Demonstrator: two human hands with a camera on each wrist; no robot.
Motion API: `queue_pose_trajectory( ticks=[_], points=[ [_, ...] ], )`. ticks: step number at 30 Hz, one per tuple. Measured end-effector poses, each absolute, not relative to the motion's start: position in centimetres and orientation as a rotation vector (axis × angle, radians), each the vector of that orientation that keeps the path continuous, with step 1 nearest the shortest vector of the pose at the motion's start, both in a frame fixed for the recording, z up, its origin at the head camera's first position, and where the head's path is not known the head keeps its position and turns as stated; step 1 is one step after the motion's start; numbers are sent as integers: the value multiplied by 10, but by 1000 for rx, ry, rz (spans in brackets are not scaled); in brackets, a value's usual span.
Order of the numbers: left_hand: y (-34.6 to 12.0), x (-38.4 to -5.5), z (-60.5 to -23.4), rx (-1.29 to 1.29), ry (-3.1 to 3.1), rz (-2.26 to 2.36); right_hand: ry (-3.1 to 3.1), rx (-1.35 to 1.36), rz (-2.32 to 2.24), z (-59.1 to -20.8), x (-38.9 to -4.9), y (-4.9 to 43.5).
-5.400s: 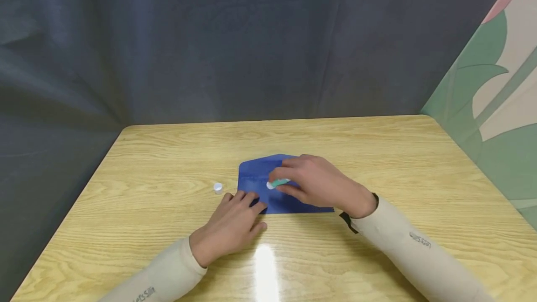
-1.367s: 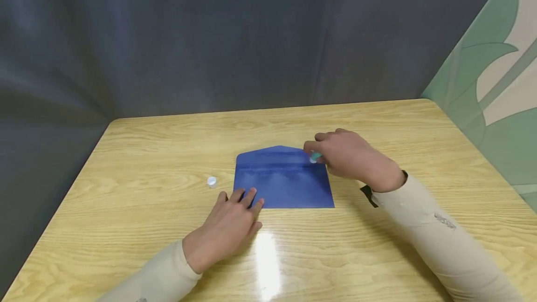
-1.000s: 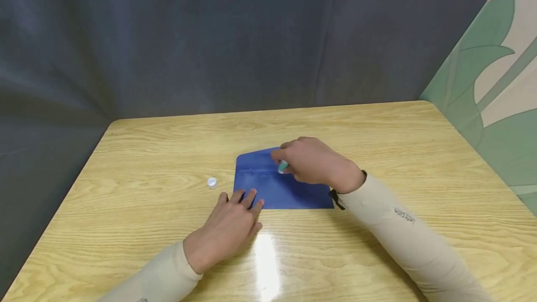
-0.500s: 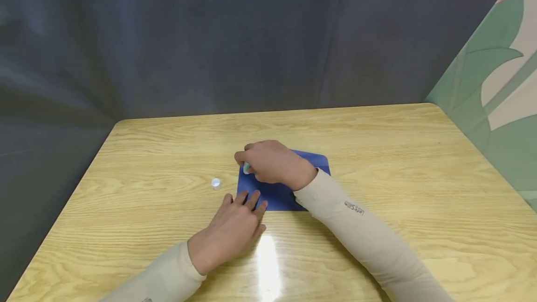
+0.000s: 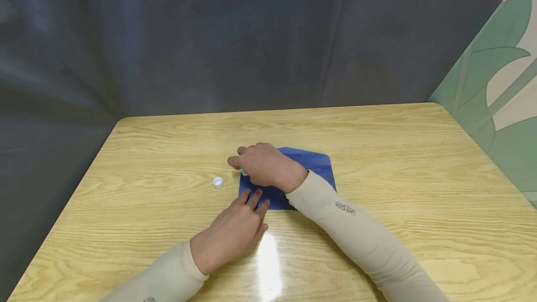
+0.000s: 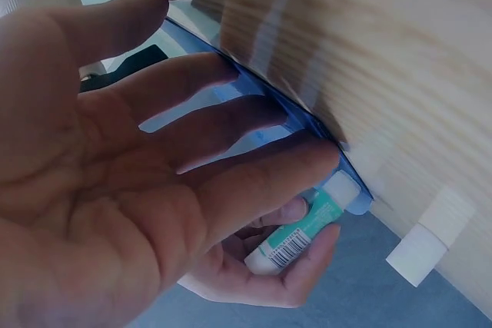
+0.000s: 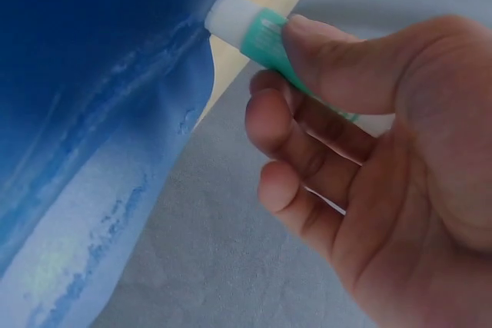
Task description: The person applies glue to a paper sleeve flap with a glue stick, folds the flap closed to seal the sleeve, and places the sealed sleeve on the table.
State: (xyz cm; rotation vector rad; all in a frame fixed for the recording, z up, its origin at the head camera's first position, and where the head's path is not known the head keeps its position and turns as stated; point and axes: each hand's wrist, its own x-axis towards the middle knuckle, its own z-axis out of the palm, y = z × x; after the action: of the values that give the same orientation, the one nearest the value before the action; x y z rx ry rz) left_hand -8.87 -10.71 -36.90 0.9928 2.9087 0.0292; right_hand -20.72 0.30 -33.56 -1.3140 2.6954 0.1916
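A blue envelope (image 5: 308, 158) lies on the table with its flap spread away from me. My right hand (image 5: 266, 166) pinches a green-and-white glue stick (image 7: 265, 38) between thumb and fingers. The stick's white end touches the envelope at its left edge, near the fold of the flap. Whitish glue streaks (image 7: 123, 71) run over the blue paper in the right wrist view. My left hand (image 5: 235, 229) rests with fingers spread on the envelope's lower left corner. In the head view, my right hand and sleeve hide much of the envelope and most of the stick.
A small white cap (image 5: 217, 182) stands on the wood-grain table (image 5: 147, 199), left of the envelope. A dark curtain (image 5: 235, 36) hangs behind the table's far edge. A leaf-patterned panel (image 5: 503, 97) borders the right side.
My right hand has swept the glue stick leftward along the flap, from its right corner to its left edge. The left hand keeps resting on the lower left corner.
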Motion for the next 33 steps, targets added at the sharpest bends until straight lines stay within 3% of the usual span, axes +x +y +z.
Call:
queue_pose_trajectory(
  ticks=[33],
  points=[
    [-107,-89,-369,973,2907,53,2684,-1323,124,-339,-207,22]
  ],
)
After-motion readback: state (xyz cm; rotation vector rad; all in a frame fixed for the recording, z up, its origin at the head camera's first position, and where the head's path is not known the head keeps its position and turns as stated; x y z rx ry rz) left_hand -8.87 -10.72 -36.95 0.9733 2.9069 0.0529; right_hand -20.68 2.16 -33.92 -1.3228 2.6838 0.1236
